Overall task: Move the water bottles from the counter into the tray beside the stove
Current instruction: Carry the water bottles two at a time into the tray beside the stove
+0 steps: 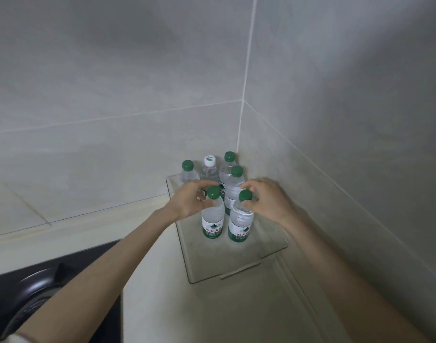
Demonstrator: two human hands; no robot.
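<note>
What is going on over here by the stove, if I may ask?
A person is stocking the clear tray in the counter corner beside the stove. The left hand holds the near left bottle by its neck, and the right hand holds the near right bottle likewise; both stand upright in the tray. Four more bottles stand behind, one white-capped.

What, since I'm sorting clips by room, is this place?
Probably a kitchen: a black stove set into a pale counter, tiled walls, and water bottles in a clear tray.
</note>
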